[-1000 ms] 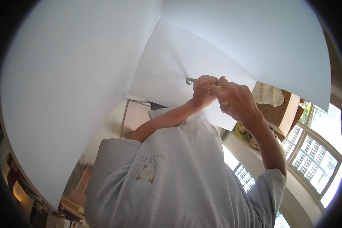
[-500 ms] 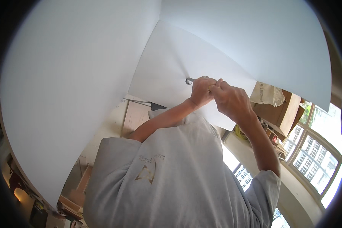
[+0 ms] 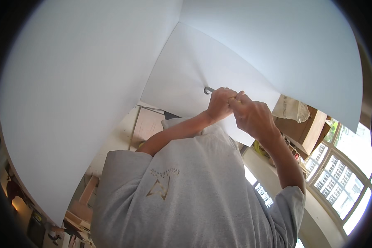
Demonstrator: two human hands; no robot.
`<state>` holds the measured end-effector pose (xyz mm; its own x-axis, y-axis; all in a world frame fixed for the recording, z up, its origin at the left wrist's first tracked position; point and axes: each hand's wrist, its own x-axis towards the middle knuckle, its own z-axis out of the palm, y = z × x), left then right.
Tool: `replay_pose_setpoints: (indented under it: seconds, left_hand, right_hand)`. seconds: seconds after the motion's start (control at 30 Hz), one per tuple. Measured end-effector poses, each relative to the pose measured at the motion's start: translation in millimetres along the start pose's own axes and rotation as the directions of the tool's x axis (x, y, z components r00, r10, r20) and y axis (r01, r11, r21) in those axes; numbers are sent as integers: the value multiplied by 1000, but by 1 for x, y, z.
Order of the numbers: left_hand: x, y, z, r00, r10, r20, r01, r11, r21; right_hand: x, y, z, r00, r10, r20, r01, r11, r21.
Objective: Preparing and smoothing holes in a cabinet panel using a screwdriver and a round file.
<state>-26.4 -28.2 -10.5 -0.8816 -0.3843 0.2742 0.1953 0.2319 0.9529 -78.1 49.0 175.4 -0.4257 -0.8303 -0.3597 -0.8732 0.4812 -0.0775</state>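
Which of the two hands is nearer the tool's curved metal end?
The left hand: it grips the tool just behind its curved metal end, while the right hand sits farther from that end.

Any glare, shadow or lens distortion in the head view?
Head view: the window glares nearly white at right; a soft shadow streaks the middle white panel above the hooked metal tool; the left white panel bows along its outer edge.
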Motion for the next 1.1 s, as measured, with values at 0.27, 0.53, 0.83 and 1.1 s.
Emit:
replay_pose_setpoints:
  seconds: [0.27,0.53,0.83,1.1]
  left_hand:
    - [1,7,-1,995,19,-93,-17,1000,23]
    - [5,11,-3,997,68,-41,-65,996,53]
    - [18,5,-7,988,-148,-43,145,987,-70]
    - [12,12,-8,995,-41,-90,43,999,20]
  right_hand:
    - [1,2,5,996,-84,9,84,995,-50]
    - [-5,5,0,1000,-6,-11,7,998,65]
    - [36,-11,-43,998,-28,47,22,993,114]
    - [19,-2,-23,994,-23,103,25,1000,-15]
